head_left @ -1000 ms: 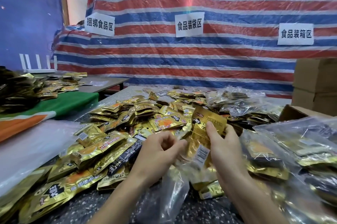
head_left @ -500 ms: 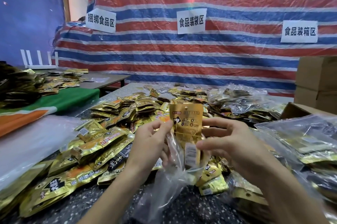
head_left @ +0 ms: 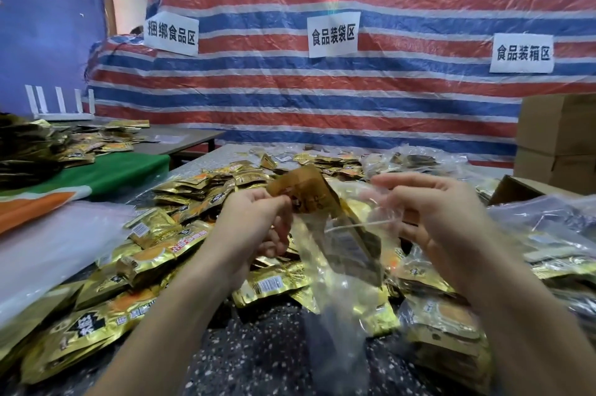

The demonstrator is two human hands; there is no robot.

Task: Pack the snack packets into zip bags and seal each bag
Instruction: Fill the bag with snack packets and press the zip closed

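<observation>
A clear zip bag (head_left: 342,266) hangs in front of me over the table. My left hand (head_left: 254,221) pinches the bag's left rim beside a gold snack packet (head_left: 309,192). The packet stands tilted in the bag's mouth, its lower part inside the plastic and its top sticking out. My right hand (head_left: 435,208) pinches the right side of the bag's opening and holds it wide. A heap of loose gold snack packets (head_left: 167,240) covers the table beneath and to the left of both hands.
Filled clear bags (head_left: 548,234) lie piled at the right, with cardboard boxes (head_left: 554,140) behind them. A stack of empty clear bags (head_left: 48,250) lies at the left. A striped tarp wall (head_left: 322,98) with paper signs closes the back.
The gold packet has tilted and slid further down into the bag. My right hand has let go of the packet and moved right to the bag's rim, pulling the mouth wider.
</observation>
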